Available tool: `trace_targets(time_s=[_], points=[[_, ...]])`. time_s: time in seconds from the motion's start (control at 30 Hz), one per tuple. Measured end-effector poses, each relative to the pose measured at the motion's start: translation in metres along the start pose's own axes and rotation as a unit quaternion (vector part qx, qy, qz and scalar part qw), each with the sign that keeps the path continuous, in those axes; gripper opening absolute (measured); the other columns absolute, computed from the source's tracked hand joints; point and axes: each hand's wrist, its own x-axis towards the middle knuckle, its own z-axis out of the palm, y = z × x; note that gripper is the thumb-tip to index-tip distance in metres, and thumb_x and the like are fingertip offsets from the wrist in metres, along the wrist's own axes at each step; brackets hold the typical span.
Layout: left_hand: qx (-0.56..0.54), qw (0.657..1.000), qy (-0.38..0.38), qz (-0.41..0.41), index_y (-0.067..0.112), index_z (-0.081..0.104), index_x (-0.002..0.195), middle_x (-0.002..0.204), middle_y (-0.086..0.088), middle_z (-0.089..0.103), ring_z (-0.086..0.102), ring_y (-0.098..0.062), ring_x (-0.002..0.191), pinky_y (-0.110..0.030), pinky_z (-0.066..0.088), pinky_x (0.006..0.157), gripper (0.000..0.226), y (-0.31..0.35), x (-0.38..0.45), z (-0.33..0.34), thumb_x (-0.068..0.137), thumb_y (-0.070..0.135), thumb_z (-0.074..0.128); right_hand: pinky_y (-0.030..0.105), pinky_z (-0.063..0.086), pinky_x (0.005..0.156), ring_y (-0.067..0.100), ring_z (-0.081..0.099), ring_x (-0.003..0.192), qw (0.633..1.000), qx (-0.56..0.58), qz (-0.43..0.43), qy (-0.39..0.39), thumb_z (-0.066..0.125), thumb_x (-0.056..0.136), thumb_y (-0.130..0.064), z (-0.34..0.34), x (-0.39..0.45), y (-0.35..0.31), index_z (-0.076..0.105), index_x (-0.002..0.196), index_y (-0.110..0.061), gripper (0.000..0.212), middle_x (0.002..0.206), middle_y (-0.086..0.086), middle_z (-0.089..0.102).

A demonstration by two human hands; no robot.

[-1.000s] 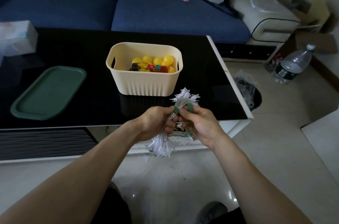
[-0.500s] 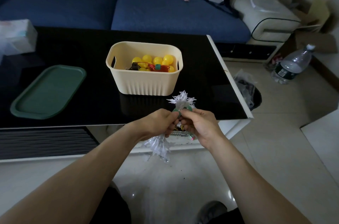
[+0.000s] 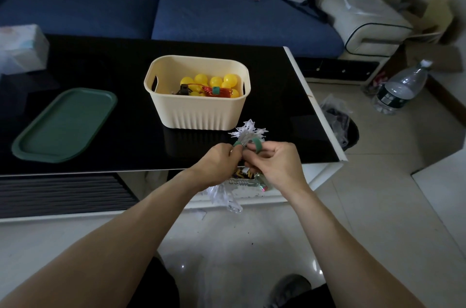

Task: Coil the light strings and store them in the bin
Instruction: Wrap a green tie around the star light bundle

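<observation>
White snowflake lights (image 3: 248, 131) bundled at frame centre: your left hand (image 3: 217, 161) grips them, right hand (image 3: 275, 163) pinches green tie (image 3: 256, 144); cream bin (image 3: 199, 114) behind on bench (image 3: 126, 136).

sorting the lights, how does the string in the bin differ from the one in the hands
The yellow ball string lies in the cream bin; the white snowflake string is held above the table edge by the left hand and right hand. One has round yellow bulbs, the other flat white flakes. Both are bundled with a green tie.
</observation>
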Motion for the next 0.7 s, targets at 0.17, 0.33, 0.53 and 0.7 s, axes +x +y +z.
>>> trace_targets(time_s=[0.17,0.33,0.53,0.7], points=[[0.0,1.0,-0.025,-0.019,0.004,0.054,0.075,0.065,-0.014,0.05,0.046,-0.022,0.06,-0.034,0.04,0.06,0.035,0.0,-0.003,-0.003,0.102,0.024,0.043,0.023,0.06,0.074,0.009,0.075,0.078,0.992,-0.093,-0.052,-0.069,0.083,0.079,-0.004,-0.008,0.004,0.002,0.079,0.1,-0.013,0.023,0.085,-0.005,0.077],[0.006,0.998,-0.059,-0.033,0.004,0.054,0.076,0.066,-0.013,0.049,0.045,-0.021,0.061,-0.033,0.04,0.061,0.031,-0.001,-0.005,-0.008,0.1,0.021,0.045,0.023,0.059,0.082,0.005,0.073,0.086,0.978,-0.159,-0.092,-0.099,0.076,0.086,-0.003,-0.011,0.004,0.004,0.08,0.102,-0.016,0.021,0.092,-0.005,0.078],[0.026,0.998,-0.056,-0.034,0.004,0.055,0.08,0.063,-0.008,0.053,0.047,-0.019,0.059,-0.034,0.043,0.061,0.034,-0.006,-0.002,-0.006,0.104,0.024,0.042,0.014,0.052,0.077,0.003,0.064,0.087,0.952,-0.237,-0.169,-0.093,0.078,0.085,-0.01,-0.009,0.006,0.006,0.081,0.099,-0.013,0.014,0.1,-0.006,0.068],[0.044,0.999,-0.031,-0.001,-0.001,0.058,0.083,0.068,-0.011,0.053,0.046,-0.019,0.062,-0.03,0.039,0.058,0.03,-0.007,-0.001,-0.011,0.102,0.019,0.046,0.012,0.052,0.076,0.004,0.068,0.081,0.947,-0.239,-0.191,-0.096,0.082,0.081,-0.006,-0.009,0.007,0.006,0.082,0.091,-0.012,0.012,0.086,-0.009,0.071]])
